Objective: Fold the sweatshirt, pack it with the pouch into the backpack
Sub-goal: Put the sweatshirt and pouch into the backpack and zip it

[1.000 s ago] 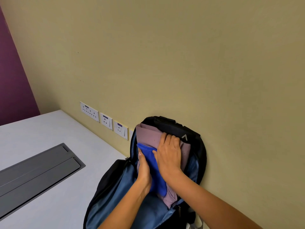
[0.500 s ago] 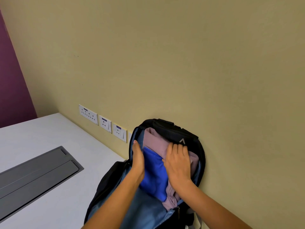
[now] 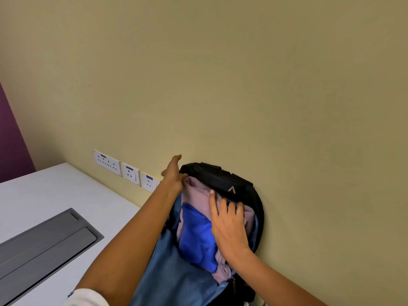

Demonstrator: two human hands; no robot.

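Observation:
A black backpack (image 3: 240,184) with blue lining leans open against the wall on the white table. Inside it lies the folded mauve sweatshirt (image 3: 198,191), and the blue pouch (image 3: 196,235) rests on top of it. My right hand (image 3: 229,226) presses flat on the sweatshirt and the pouch's right edge, fingers spread. My left hand (image 3: 174,173) is at the backpack's upper left rim. Its index finger and thumb are stretched out, and its lower fingers touch the rim beside the sweatshirt's corner.
The beige wall stands right behind the backpack. Three white socket plates (image 3: 130,173) sit low on the wall to the left. A grey cable hatch (image 3: 44,246) is set into the white table (image 3: 55,195) at the left.
My left hand has left the inside left wall of the backpack and risen to the upper left rim. My right hand stays pressed on the sweatshirt and pouch.

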